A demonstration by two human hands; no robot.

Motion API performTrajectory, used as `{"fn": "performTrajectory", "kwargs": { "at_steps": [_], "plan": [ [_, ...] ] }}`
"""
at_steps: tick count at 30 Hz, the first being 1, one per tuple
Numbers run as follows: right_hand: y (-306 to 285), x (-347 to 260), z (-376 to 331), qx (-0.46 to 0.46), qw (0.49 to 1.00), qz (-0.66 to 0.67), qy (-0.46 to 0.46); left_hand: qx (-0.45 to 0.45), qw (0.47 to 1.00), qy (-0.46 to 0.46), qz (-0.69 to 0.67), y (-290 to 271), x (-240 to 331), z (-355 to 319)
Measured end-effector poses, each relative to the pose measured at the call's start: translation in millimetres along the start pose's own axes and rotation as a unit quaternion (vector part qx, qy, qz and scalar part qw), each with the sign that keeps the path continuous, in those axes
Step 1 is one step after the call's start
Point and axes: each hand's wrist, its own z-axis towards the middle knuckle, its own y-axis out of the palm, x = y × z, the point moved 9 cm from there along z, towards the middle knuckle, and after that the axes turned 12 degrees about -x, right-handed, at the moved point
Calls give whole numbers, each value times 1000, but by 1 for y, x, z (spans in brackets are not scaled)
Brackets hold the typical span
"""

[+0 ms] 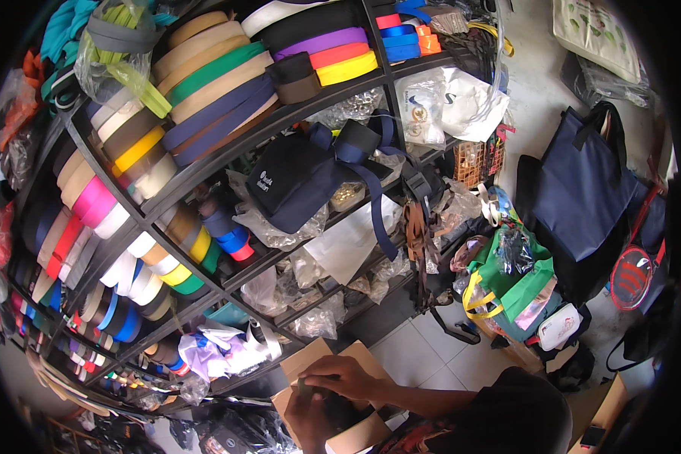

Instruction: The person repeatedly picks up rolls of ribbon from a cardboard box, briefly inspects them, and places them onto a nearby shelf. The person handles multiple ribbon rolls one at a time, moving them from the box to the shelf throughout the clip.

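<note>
An open cardboard box with its flaps folded out stands low in front of me. Over it my two hands come together. My right hand reaches in from the right, its fingers bent down toward the other hand. Just below it, my left hand is closed, fingers curled. Between them shows a small dark piece, mostly covered by the fingers; its kind I cannot make out. Something black lies inside the box, partly hidden by the hands.
A black shelf rack packed with coloured webbing rolls fills the left. A dark blue bag sits on a shelf. At right are a navy tote bag, a racket, a green bag and tiled floor.
</note>
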Motion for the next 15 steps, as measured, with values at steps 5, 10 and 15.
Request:
{"fn": "performTrajectory", "kwargs": {
  "at_steps": [5,10,15],
  "plan": [
    [12,-19,0,-103,993,-48,19,-16,994,-18,103,-19,7,-13],
    [20,-46,-26,46,999,-11,13,63,994,11,-85,-8,18,-35],
    [29,-46,-64,69,994,-77,46,-11,1000,-6,25,2,16,-57]
  ]
}}
